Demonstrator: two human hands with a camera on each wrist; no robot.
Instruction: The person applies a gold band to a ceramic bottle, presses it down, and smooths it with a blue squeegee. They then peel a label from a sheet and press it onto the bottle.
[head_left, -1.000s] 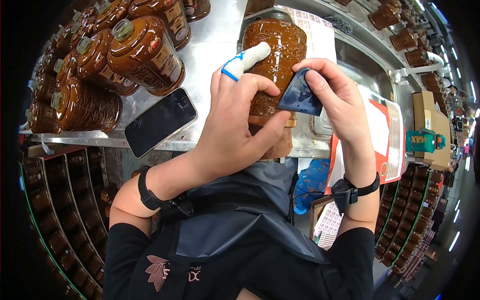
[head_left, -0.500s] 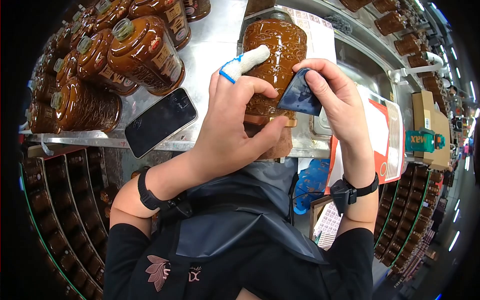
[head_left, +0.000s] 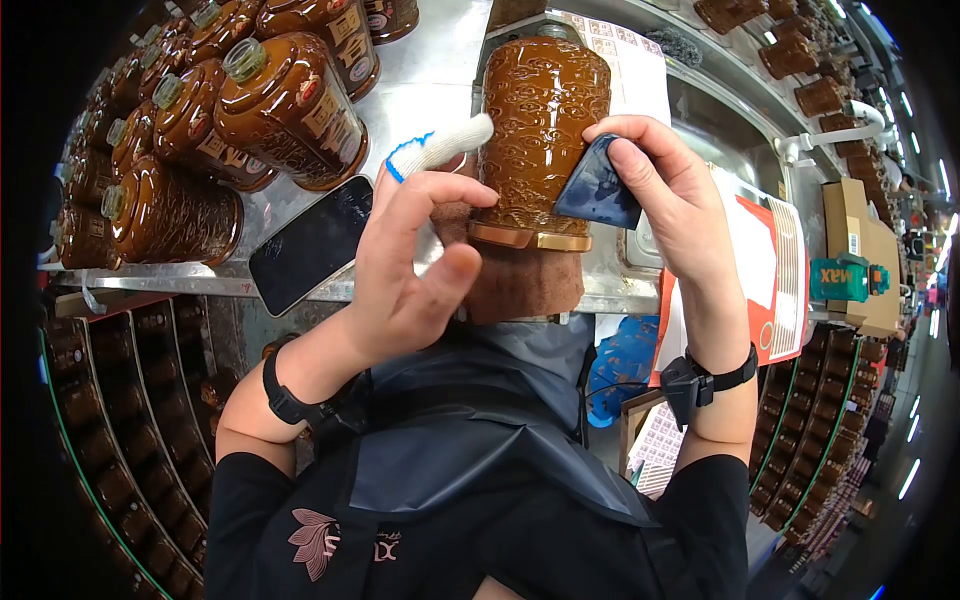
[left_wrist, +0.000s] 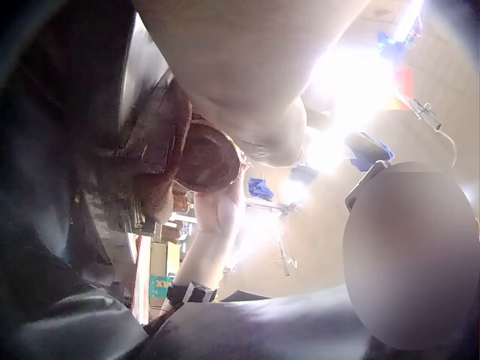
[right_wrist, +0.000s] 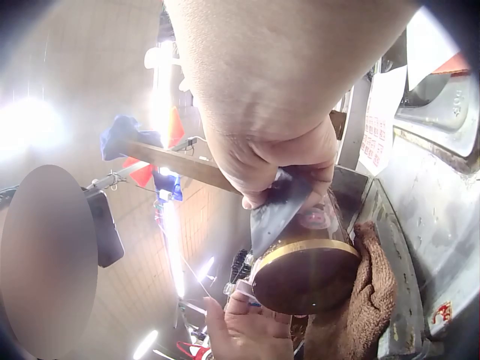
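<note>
Right hand [head_left: 670,200] fingers are pinching a dark blue scraper [head_left: 598,188] and pressing it against the brown jar [head_left: 540,130]. The jar is sitting with its gold-banded base on a brown cloth [head_left: 520,285] at the near edge of the desk [head_left: 420,70]. Left hand [head_left: 410,260] is hovering just beside the jar, fingers loosely curled and gripping nothing. The white finger cot [head_left: 440,148] is pointing at the jar; can't tell if it's touching. Likely risk: with only one hand pressing, the jar could be tipping or sliding off the cloth and over the edge, or the scraper skidding on the glaze. Phone [head_left: 310,245] is lying near the left hand, more jars [head_left: 290,105] are crowding the desk's left side, and a red-and-white sheet [head_left: 780,270] is hanging on the right
</note>
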